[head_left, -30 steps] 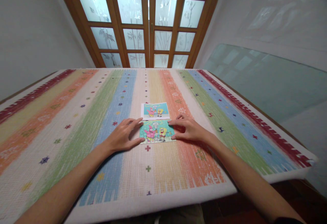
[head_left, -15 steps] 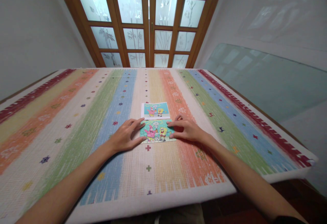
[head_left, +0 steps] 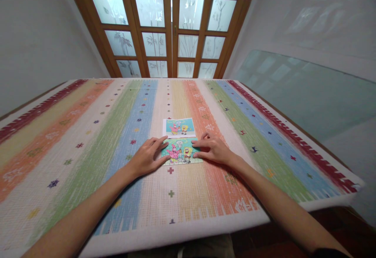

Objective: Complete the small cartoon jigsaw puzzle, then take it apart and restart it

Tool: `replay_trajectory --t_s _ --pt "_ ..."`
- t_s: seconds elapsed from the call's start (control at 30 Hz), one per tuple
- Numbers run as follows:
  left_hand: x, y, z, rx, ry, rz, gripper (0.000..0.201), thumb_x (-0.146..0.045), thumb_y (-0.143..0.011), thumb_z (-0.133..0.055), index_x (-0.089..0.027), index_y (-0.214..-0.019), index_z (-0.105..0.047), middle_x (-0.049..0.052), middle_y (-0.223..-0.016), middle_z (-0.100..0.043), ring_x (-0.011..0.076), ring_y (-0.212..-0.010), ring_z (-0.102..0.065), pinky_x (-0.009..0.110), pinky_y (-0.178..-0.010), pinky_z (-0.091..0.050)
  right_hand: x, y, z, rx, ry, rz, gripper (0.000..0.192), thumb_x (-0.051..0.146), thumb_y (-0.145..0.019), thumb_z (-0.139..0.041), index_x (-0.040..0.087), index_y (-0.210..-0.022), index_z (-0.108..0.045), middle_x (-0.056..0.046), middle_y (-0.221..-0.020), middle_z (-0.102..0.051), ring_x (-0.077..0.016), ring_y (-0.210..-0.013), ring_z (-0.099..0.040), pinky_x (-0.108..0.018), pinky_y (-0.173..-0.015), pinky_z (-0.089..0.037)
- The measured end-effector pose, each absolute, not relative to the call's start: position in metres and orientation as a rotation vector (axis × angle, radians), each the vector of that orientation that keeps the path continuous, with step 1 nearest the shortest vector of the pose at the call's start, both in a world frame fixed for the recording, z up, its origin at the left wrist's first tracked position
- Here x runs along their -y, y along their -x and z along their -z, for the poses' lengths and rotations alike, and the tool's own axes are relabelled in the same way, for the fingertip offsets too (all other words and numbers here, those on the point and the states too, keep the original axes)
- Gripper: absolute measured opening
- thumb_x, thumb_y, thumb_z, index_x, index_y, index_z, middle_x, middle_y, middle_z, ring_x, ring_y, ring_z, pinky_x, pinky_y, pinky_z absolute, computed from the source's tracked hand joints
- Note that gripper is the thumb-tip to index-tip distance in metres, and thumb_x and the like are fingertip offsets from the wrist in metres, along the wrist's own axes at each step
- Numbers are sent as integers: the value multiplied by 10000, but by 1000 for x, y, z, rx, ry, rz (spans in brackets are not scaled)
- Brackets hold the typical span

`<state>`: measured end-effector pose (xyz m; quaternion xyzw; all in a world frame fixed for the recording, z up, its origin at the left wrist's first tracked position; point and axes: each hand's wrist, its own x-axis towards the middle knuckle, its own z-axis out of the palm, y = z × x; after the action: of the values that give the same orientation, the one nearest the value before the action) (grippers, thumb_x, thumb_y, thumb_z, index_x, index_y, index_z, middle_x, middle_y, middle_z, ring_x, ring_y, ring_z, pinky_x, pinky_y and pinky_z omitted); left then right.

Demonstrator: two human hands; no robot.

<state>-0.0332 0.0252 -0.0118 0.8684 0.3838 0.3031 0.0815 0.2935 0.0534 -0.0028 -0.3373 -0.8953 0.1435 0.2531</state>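
Observation:
A jigsaw puzzle (head_left: 180, 153) of cartoon figures, pink and yellow ones among them, lies flat and assembled on the tablecloth. My left hand (head_left: 147, 157) rests at its left edge, fingers and thumb apart, tips touching the pieces. At the opposite edge, my right hand (head_left: 214, 149) lies with its thumb and fingers spread over the puzzle's right side. Neither hand lifts the puzzle, and the fingers cover parts of both its sides. Just beyond it, a printed picture card (head_left: 180, 127) with the same scene lies against or very near the puzzle's far edge.
A striped, patterned tablecloth (head_left: 171, 207) covers the large table, whose near edge is in front of my body. Wooden doors with frosted panes (head_left: 172, 26) stand past the far end. A glass-like panel (head_left: 293, 93) is along the right wall.
My left thumb and fingers have shifted slightly to the right over the puzzle's left side. The right thumb has moved slightly inward. The puzzle and card stay practically in place.

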Motion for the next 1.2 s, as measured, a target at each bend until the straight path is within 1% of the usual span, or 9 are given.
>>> replay_trajectory --t_s 0.17,0.23,0.37,0.5,0.67,0.77,0.93,1.07,1.2 --pt "-24 29 12 -1129 -2580 -907 579 -426 -987 -627 -220 -1493 -435 117 -1188 -683 280 -1097 -648 461 -957 -553 -50 -286 1 2461 825 -238 266 444 -951 -706 215 -1032 -816 -95 -1105 -796 -255 -949 -645 -451 -877 -521" --pt "-22 26 12 -1106 -2586 -903 553 -389 -1004 -598 -223 -1502 -423 117 -1194 -684 276 -1106 -647 461 -964 -553 -46 -280 0 2472 803 -153 264 416 -986 -657 206 -1021 -813 -91 -1087 -791 -257 -964 -642 -444 -886 -519" --pt "-20 19 12 -1037 -2620 -842 494 -311 -1042 -506 -221 -1518 -411 120 -1197 -668 263 -1107 -642 454 -969 -556 -40 -270 -1 2513 759 -89 271 327 -1036 -559 200 -1111 -786 -96 -1089 -773 -251 -999 -639 -427 -900 -528" --pt "-20 16 15 -1009 -2657 -775 458 -263 -1055 -447 -216 -1511 -451 138 -1237 -640 267 -1150 -609 458 -997 -540 -38 -265 1 2564 718 -54 292 257 -1032 -522 212 -1216 -744 -94 -1214 -755 -258 -1044 -629 -454 -936 -524" --pt "-19 16 23 -1000 -2702 -711 579 -188 -1030 -413 -251 -1601 -346 146 -1322 -623 301 -1213 -545 505 -1034 -496 -37 -261 3 2674 712 -15 395 174 -1002 -508 181 -1370 -651 -86 -1407 -665 -279 -1107 -593 -482 -989 -504" --pt "-18 15 23 -993 -2694 -699 619 -170 -1019 -412 -261 -1620 -300 139 -1311 -626 304 -1206 -539 512 -1029 -491 -36 -260 4 2668 735 -39 410 169 -994 -511 191 -1381 -644 -77 -1430 -649 -285 -1109 -586 -497 -989 -503" --pt "-16 11 17 -1022 -2605 -826 563 -210 -1054 -417 -220 -1605 -297 150 -1262 -632 283 -1155 -580 485 -1010 -517 -37 -260 10 2576 733 -122 384 175 -1002 -496 202 -1340 -677 -70 -1377 -688 -273 -1105 -589 -492 -983 -508" --pt "-17 10 12 -995 -2565 -921 548 -184 -1065 -391 -214 -1597 -267 155 -1374 -601 270 -1227 -587 479 -1062 -499 -36 -258 13 2534 760 -152 370 202 -1000 -517 217 -1325 -692 -69 -1354 -702 -282 -1105 -580 -494 -968 -514" --pt "-19 15 8 -1021 -2479 -1052 486 -165 -1069 -355 -217 -1552 -323 153 -1395 -594 254 -1270 -589 464 -1080 -499 -36 -262 6 2490 840 -185 382 225 -1030 -484 243 -1372 -653 -74 -1433 -646 -274 -1159 -581 -502 -1003 -497"
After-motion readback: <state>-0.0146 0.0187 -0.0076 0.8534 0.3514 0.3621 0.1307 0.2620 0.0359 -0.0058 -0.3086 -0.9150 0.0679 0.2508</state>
